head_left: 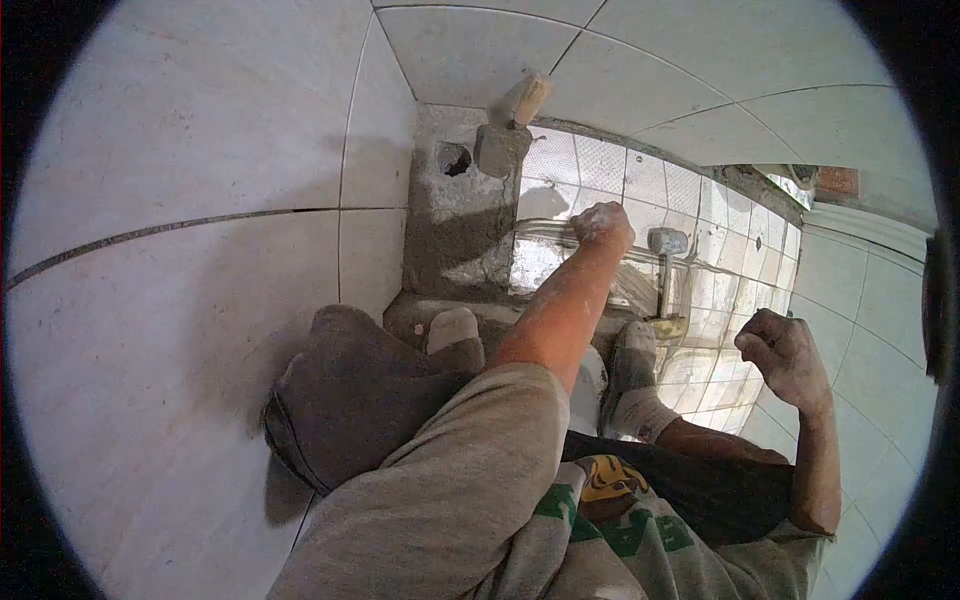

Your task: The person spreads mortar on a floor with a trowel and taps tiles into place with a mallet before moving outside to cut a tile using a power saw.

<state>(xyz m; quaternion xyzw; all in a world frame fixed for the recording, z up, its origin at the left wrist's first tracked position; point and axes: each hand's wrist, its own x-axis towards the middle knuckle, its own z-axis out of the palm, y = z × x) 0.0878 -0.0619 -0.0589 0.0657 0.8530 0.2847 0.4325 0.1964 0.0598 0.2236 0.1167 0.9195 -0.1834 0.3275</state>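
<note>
Gray sleeve [470,440] cloth lies nearest us, leading far to our left hand [603,225], curled into a fist over the small floor tiles [703,285]; we cannot tell whether it grips something or touches them. Our right hand [787,360], fingers bent inward, hangs well apart from it on the right, its grip also unclear. Between them, a mallet [668,242] rests on the tiles. We judge the step in hand as work on the smeared surface; the next move calls for steady footing and keeping clear of the mallet.

Glare whitens the floor tiles [536,266], soft shadow dims the wall [200,130], and edges bow into black.
</note>
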